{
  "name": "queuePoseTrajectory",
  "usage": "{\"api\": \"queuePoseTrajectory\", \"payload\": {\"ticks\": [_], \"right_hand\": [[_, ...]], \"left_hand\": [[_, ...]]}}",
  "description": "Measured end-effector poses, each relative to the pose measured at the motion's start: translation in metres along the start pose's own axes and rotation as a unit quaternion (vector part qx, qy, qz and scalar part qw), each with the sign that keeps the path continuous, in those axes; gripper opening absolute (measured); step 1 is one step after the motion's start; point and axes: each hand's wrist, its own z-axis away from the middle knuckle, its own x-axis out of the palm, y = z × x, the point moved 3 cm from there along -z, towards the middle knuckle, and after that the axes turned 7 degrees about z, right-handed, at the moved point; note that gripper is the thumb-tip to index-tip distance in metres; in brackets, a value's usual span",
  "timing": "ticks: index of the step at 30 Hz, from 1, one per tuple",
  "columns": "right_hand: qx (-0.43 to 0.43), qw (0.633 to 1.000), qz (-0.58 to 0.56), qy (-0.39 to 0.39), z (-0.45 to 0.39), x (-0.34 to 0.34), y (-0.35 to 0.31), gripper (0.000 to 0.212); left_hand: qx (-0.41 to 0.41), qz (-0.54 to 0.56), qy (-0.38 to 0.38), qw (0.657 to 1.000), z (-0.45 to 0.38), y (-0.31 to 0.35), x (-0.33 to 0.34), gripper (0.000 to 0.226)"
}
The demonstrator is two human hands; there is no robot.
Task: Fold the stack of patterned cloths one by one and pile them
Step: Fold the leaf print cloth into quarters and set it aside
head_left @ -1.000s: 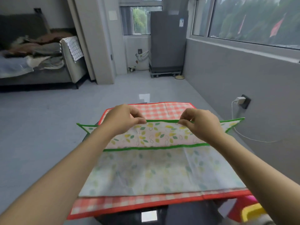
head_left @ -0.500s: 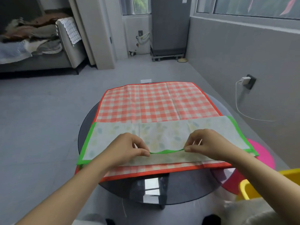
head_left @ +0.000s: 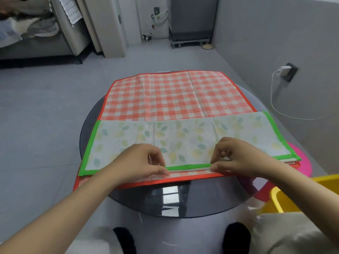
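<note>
A leaf-patterned cloth with a green border (head_left: 185, 136) lies folded in half across the near part of a red-and-white checked cloth (head_left: 165, 96), which is spread flat on a round dark glass table (head_left: 183, 202). My left hand (head_left: 143, 162) pinches the green near edge left of the middle. My right hand (head_left: 233, 156) pinches the same edge right of the middle. Both hands hold that edge down close to the checked cloth's red near border.
A yellow bin (head_left: 300, 195) stands at the near right, with a pink round stool (head_left: 300, 162) behind it. A charger and white cable (head_left: 282, 70) hang on the right wall. A sofa piled with clothes (head_left: 27, 30) sits far left.
My hands have brought the leaf cloth's far green edge toward me and laid it on the near edge, folding it in half. The checked cloth's far half is now uncovered.
</note>
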Motion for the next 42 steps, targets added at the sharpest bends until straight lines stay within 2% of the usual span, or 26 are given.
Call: {"api": "queuePoseTrajectory", "payload": {"ticks": [6,9,11,14,16,18,23,27,31,37,42], "right_hand": [[0.029,0.999,0.028,-0.004,-0.008,-0.001,-0.001,0.026],[0.041,0.998,0.042,0.021,-0.015,-0.002,-0.006,0.033],[0.043,0.996,0.065,0.045,-0.023,-0.002,-0.01,0.035],[0.027,0.989,0.101,0.102,-0.037,-0.001,-0.014,0.028],[0.01,0.98,0.131,0.15,-0.047,0.001,-0.016,0.026],[0.011,0.972,0.164,0.166,-0.059,0.005,-0.015,0.031],[0.046,0.978,0.18,0.093,-0.08,0.024,0.003,0.052],[0.069,0.975,0.202,0.055,-0.078,0.032,0.016,0.055],[0.105,0.973,0.201,0.048,-0.068,0.024,0.032,0.06],[0.228,0.949,0.207,0.063,-0.042,-0.004,0.088,0.066],[0.248,0.943,0.213,0.063,-0.035,-0.01,0.096,0.068]], "left_hand": [[0.037,-0.035,0.052,0.997,-0.017,0.02,0.003,0.03],[0.075,-0.048,0.105,0.991,-0.034,0.028,0.009,0.02],[0.089,-0.081,0.122,0.985,-0.048,0.03,0.015,0.03],[0.07,-0.145,0.106,0.981,-0.064,0.028,0.025,0.057],[0.061,-0.177,0.093,0.978,-0.072,0.027,0.031,0.063],[0.051,-0.187,0.077,0.978,-0.079,0.024,0.035,0.064],[0.027,-0.223,0.051,0.973,-0.089,0.014,0.043,0.061],[0.026,-0.244,0.055,0.968,-0.091,0.011,0.045,0.061],[0.026,-0.252,0.051,0.966,-0.091,0.01,0.045,0.06],[0.028,-0.259,0.055,0.964,-0.09,0.011,0.045,0.06],[0.03,-0.255,0.058,0.965,-0.088,0.011,0.045,0.06]]}}
